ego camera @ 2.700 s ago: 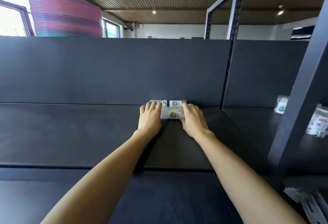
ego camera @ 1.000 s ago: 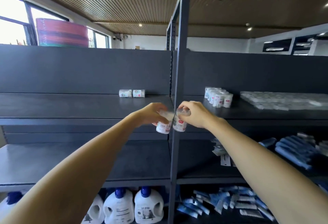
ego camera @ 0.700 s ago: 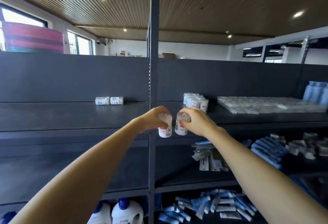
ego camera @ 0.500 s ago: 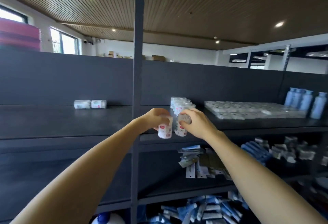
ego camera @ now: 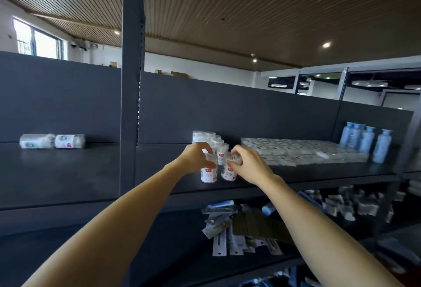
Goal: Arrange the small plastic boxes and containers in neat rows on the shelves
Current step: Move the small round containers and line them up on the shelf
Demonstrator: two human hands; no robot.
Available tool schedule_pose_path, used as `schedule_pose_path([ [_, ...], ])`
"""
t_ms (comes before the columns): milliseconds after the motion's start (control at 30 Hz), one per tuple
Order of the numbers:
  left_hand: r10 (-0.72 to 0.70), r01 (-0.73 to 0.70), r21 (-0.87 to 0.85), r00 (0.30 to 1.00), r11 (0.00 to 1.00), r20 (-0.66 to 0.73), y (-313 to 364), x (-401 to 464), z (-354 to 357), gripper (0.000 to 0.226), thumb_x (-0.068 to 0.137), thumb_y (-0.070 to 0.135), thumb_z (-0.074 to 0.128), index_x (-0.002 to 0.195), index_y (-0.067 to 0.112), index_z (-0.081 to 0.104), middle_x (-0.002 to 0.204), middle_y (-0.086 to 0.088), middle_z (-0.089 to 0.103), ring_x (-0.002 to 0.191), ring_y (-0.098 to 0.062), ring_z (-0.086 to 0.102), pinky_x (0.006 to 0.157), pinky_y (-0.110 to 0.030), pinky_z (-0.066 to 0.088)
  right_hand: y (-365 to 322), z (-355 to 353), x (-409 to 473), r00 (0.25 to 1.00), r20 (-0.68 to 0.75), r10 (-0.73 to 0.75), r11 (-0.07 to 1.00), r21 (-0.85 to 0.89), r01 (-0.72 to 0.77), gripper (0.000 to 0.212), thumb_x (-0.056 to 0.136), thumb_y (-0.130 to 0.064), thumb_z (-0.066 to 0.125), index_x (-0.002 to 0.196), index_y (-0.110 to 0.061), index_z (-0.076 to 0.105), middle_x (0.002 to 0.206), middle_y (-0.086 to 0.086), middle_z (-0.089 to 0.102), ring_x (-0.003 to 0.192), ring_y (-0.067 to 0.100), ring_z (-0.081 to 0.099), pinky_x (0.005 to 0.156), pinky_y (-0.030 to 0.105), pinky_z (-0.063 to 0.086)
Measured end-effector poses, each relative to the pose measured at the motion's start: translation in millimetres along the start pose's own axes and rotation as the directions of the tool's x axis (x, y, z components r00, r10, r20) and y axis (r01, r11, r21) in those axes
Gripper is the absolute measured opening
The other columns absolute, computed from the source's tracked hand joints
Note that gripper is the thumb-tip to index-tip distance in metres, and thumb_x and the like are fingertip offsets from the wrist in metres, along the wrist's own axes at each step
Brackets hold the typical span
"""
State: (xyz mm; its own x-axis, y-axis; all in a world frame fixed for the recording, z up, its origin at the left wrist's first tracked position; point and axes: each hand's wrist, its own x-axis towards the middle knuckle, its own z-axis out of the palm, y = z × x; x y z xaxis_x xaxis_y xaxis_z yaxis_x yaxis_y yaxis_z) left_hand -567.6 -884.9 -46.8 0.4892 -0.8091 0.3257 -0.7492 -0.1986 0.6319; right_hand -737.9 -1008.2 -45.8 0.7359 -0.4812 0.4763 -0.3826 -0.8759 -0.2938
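Head view: the left hand grips a small clear plastic cylinder container with a white label by its top, and the right hand grips a matching second clear cylinder container just beside it. Both containers stand upright near the front edge of the dark grey shelf, in front of a cluster of similar cylinders. A field of flat clear plastic boxes lies to the right, with pale blue bottles beyond. Two clear packets lie left of the upright post.

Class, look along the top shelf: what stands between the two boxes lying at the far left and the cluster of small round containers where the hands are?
Only the dark upright post of the rack, seen in the head view. The shelf surface on either side of it is bare.
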Motion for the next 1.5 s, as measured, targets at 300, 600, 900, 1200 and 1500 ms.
schedule_pose_path([
  [300, 0.068, -0.063, 0.186, 0.997, 0.981, -0.021, -9.3, 36.6, 26.9, 0.061, 0.072, 0.029, 0.086, 0.127, 0.021, 0.061, 0.119, -0.001, 0.051, 0.096, -0.017, 0.052, 0.083, -0.027, 0.045, 41.3, 20.3, 33.6, 0.989, 0.034, -0.144, 0.989, 0.039, 0.143, 0.038, 0.086, -0.023, 0.078, 0.122, -0.019, 0.064, 0.122, -0.005, 0.054, 0.101, 0.012, 0.055, 0.082, 0.022, 0.039],
  [600, 0.029, 0.009, 0.311, 0.993, 0.95, -0.118, -3.9, 42.1, 39.7, 0.051, 0.08, 0.02, 0.079, 0.125, 0.02, 0.055, 0.117, -0.003, 0.051, 0.094, -0.022, 0.054, 0.084, -0.038, 0.051, 61.2, 35.0, 57.5, 0.965, -0.011, -0.262, 0.964, -0.053, 0.262, 0.037, 0.088, -0.028, 0.075, 0.118, -0.016, 0.058, 0.119, -0.003, 0.054, 0.11, 0.022, 0.05, 0.088, 0.036, 0.047],
  [900, -0.033, 0.099, 0.304, 0.976, 0.947, -0.217, 6.4, 34.6, 53.2, 0.058, 0.086, 0.024, 0.073, 0.138, 0.023, 0.049, 0.13, -0.001, 0.046, 0.108, -0.022, 0.055, 0.093, -0.036, 0.049, 67.9, 51.8, 63.6, 0.95, -0.113, -0.291, 0.954, -0.105, 0.28, 0.038, 0.088, -0.032, 0.073, 0.117, -0.013, 0.056, 0.119, 0.004, 0.061, 0.111, 0.026, 0.054, 0.094, 0.038, 0.045],
  [1200, -0.037, 0.166, 0.383, 0.946, 0.909, -0.321, 15.7, -11.8, 32.5, 0.051, 0.09, 0.02, 0.061, 0.139, 0.018, 0.048, 0.131, -0.008, 0.053, 0.121, -0.029, 0.052, 0.095, -0.044, 0.048, 44.7, 55.9, 44.9, 0.87, -0.222, -0.44, 0.894, -0.022, 0.447, 0.022, 0.085, -0.015, 0.07, 0.106, -0.009, 0.063, 0.113, 0.007, 0.062, 0.108, 0.029, 0.055, 0.091, 0.04, 0.045],
  [1500, -0.089, 0.175, 0.382, 0.969, 0.907, -0.231, 2.6, -88.7, -10.4, 0.046, 0.092, 0.024, 0.06, 0.137, 0.021, 0.05, 0.127, -0.001, 0.061, 0.113, -0.02, 0.059, 0.093, -0.036, 0.05, -29.1, 52.3, -5.8, 0.889, -0.087, -0.45, 0.889, 0.053, 0.455, 0.024, 0.095, -0.017, 0.058, 0.118, -0.011, 0.062, 0.117, 0.004, 0.06, 0.109, 0.025, 0.055, 0.089, 0.04, 0.048],
])
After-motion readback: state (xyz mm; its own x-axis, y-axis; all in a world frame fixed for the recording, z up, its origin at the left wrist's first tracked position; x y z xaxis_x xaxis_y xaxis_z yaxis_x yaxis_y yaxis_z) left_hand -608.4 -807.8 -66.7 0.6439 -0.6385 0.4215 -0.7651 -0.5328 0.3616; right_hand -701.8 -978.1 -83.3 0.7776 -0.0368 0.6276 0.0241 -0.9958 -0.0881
